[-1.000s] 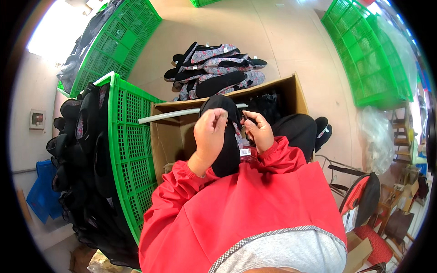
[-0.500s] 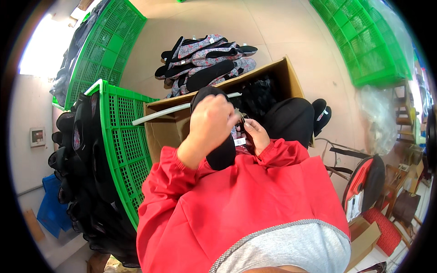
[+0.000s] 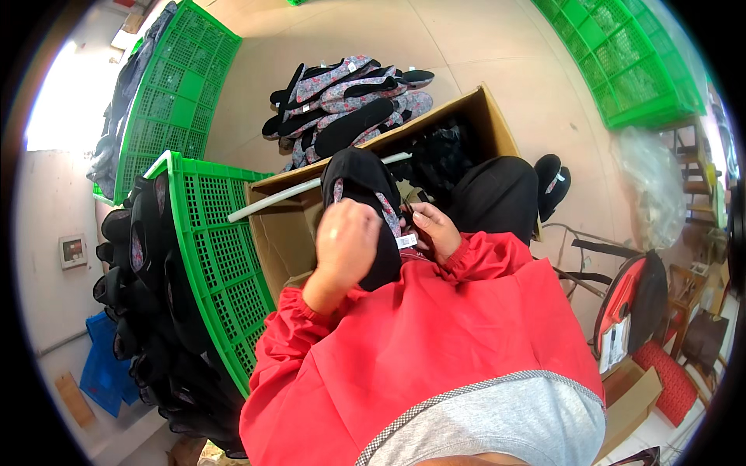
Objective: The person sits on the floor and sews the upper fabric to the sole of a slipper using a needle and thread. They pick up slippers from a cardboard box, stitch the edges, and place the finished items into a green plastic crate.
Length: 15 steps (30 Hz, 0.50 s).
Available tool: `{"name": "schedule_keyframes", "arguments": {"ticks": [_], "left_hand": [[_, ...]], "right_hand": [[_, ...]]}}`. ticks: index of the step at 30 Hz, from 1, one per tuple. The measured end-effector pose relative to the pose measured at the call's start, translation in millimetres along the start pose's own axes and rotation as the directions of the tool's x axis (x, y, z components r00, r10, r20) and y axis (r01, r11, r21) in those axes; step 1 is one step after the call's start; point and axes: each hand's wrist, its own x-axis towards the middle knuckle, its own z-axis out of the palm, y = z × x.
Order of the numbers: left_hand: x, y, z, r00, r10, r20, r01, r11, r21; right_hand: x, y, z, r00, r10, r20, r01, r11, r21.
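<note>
Nearest, the left hand (image 3: pixel 347 242) clamps around a black slipper (image 3: pixel 365 203) with floral lining while the right hand (image 3: pixel 435 231) pinches its white tag (image 3: pixel 406 241), above an open cardboard box (image 3: pixel 289 233), with a slipper pile (image 3: pixel 350 97) on the far floor.

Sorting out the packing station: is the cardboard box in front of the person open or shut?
Open. The cardboard box shows its bare inner wall, dark items inside, no lid.

I see a beige tiled floor (image 3: pixel 497 46), green plastic crates (image 3: pixel 622 70) at both sides, and bright daylight (image 3: pixel 58 109) flooding in on the left.
</note>
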Motion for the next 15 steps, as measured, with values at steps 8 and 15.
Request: {"name": "schedule_keyframes", "arguments": {"ticks": [8, 15], "left_hand": [[-7.4, -66.7, -48.0, 0.936, -0.188, -0.297, 0.281, 0.908, 0.311], [-39.0, -84.8, -25.0, 0.828, -0.561, 0.0, 0.512, 0.757, -0.407]], "right_hand": [[1.2, 0.2, -6.3, 1.0, -0.001, -0.005, 0.001, 1.0, 0.026], [-0.2, -5.9, 1.6, 0.998, 0.044, -0.039, -0.045, 0.999, -0.019]]}}
